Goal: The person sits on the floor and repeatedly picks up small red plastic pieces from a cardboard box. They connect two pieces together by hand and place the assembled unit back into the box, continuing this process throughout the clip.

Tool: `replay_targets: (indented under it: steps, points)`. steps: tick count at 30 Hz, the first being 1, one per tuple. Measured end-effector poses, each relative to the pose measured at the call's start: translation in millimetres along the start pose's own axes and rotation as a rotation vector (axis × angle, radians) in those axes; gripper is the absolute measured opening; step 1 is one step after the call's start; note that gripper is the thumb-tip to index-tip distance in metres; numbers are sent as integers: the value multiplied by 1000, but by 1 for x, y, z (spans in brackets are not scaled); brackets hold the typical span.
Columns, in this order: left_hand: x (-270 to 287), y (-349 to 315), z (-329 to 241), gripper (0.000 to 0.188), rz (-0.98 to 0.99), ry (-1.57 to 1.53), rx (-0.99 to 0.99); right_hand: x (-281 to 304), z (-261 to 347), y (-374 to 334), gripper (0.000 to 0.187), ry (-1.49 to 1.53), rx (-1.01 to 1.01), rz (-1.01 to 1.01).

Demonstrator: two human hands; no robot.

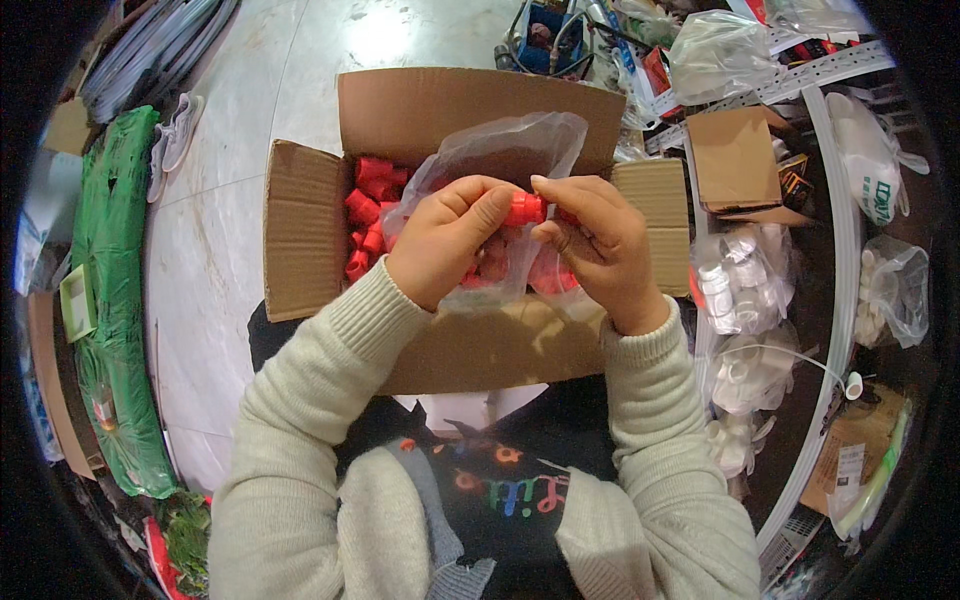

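The left hand [448, 232] pinches a red fitting [526, 208] at its thumb tip, box [305, 230] beneath. Just beyond, the right hand [603, 238] curves at the free end, gripping or not I can't tell. Looks light, stiff, slightly slick; best held round its middle.

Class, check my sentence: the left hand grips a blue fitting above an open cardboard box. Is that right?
Not quite: the head view shows that the fitting is red, not blue. The left hand does grip it above an open cardboard box.

Open cardboard box [480, 108] with red fittings [380, 172] and clear bag [552, 140]
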State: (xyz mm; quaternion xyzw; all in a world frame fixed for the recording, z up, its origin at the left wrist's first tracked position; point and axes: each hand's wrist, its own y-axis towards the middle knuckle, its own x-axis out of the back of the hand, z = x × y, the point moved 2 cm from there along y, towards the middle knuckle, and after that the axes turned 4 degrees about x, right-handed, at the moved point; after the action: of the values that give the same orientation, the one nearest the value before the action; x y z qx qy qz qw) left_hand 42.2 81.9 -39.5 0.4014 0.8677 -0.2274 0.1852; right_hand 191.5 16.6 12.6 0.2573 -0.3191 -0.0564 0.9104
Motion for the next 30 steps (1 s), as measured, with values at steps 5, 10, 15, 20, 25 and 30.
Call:
replay_targets:
  steps: [5, 10, 15, 20, 25, 30]
  points:
    - [-9, -5, -6, 22, -44, 17, -115, 3, 4, -2, 27, -31, -114, -4]
    - [-13, -6, -7, 24, -70, 52, -219, 0, 6, -1, 24, -36, -107, -38]
    - [-8, -3, -5, 23, -55, 29, -138, 1, 8, 0, 26, -45, 3, -17]
    - [-7, -2, -4, 26, -28, 22, -91, 1, 3, 0, 29, -40, 112, -14]
    - [-8, -5, -11, 41, -65, 133, 42, -3, -2, -3, 32, -105, 208, -24]
    - [-10, -7, -19, 44, -73, 123, 132, -3, 2, -1, 29, -162, 277, -18]
